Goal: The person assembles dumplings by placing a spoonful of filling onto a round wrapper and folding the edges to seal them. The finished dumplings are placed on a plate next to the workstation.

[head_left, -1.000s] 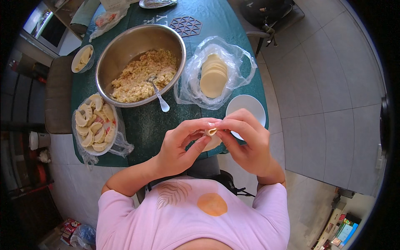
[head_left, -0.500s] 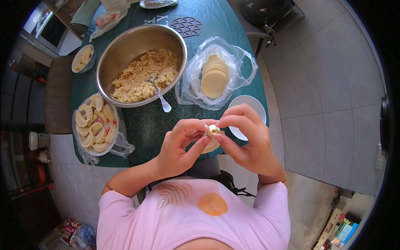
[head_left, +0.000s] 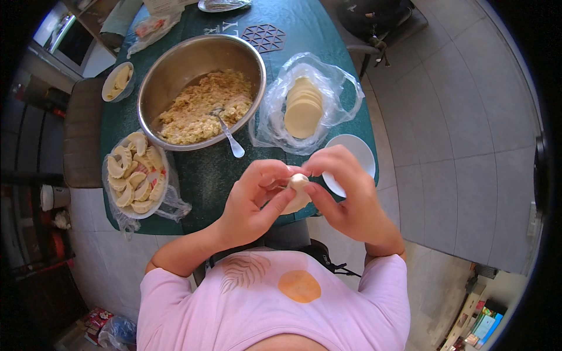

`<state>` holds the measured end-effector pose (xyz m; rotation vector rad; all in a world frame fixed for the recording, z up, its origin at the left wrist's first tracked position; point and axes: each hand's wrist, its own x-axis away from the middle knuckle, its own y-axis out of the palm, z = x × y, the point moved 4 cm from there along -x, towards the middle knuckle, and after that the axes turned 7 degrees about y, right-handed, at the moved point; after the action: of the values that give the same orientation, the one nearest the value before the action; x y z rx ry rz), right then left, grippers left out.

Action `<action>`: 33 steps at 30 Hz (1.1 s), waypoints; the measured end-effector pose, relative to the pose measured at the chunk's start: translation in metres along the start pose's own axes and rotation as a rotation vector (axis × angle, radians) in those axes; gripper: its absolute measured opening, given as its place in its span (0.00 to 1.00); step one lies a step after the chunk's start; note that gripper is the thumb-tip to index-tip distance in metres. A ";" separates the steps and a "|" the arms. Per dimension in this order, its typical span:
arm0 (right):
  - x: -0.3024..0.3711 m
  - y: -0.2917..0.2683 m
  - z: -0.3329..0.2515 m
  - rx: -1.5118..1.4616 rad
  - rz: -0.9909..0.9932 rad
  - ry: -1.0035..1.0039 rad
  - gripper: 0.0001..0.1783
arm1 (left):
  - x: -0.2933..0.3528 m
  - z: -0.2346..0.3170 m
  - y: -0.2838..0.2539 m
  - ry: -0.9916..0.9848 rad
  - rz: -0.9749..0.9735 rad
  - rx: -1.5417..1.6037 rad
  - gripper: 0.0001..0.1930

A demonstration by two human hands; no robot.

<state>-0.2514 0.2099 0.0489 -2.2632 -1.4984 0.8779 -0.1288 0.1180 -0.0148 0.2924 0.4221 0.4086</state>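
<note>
Between my two hands, above the table's near edge, is a pale dumpling (head_left: 297,202), partly hidden by fingers. My left hand (head_left: 260,196) is closed on its left side, thumb against the dough. The right hand (head_left: 345,187) pinches its upper right with thumb and fingers. Beyond them stands a big steel bowl (head_left: 153,76) of chopped filling (head_left: 202,111), with a spoon (head_left: 234,146) leaning out over the rim. Round dough wrappers (head_left: 304,114) lie stacked in a clear plastic bag (head_left: 272,117). Several folded dumplings (head_left: 137,178) fill a plate at the left.
Behind my right hand sits a white bowl (head_left: 357,152). A small bowl (head_left: 127,88) of dumplings stands far left on the green tablecloth (head_left: 216,187). A dark lattice trivet (head_left: 263,38) lies beyond the steel bowl. Chairs flank the table.
The opening at the dumpling's top, visible before, now looks covered by smooth dough. My right fingers have shifted slightly around it; both hands keep their place.
</note>
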 end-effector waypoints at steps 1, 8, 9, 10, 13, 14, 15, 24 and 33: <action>0.000 -0.002 0.001 -0.018 0.002 0.069 0.17 | -0.001 -0.001 -0.001 -0.032 0.023 0.126 0.17; 0.012 0.024 0.011 -0.231 -0.265 0.453 0.25 | 0.011 -0.002 -0.019 -0.166 0.292 0.382 0.13; 0.015 0.036 0.012 -0.352 -0.303 0.507 0.27 | 0.016 -0.003 -0.022 -0.149 0.315 0.372 0.12; 0.016 0.046 0.012 -0.472 -0.343 0.560 0.29 | 0.020 -0.003 -0.025 -0.131 0.339 0.361 0.11; 0.025 0.079 0.016 -0.693 -0.366 0.574 0.31 | 0.036 0.002 -0.033 -0.073 0.364 0.323 0.10; 0.026 0.089 0.015 -0.786 -0.344 0.575 0.30 | 0.042 0.005 -0.035 -0.053 0.366 0.306 0.09; 0.026 0.096 0.012 -0.820 -0.371 0.585 0.28 | 0.048 0.009 -0.037 -0.039 0.354 0.289 0.08; 0.014 0.140 -0.012 -0.762 -0.478 0.643 0.19 | 0.101 0.043 -0.067 -0.114 0.324 -0.072 0.17; -0.012 0.157 -0.065 -0.164 -0.315 0.263 0.15 | 0.135 0.052 -0.098 -0.043 0.489 0.158 0.15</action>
<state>-0.0993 0.1390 0.0178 -2.0663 -1.7854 0.3653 0.0388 0.0820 -0.0495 0.5603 0.3387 0.8476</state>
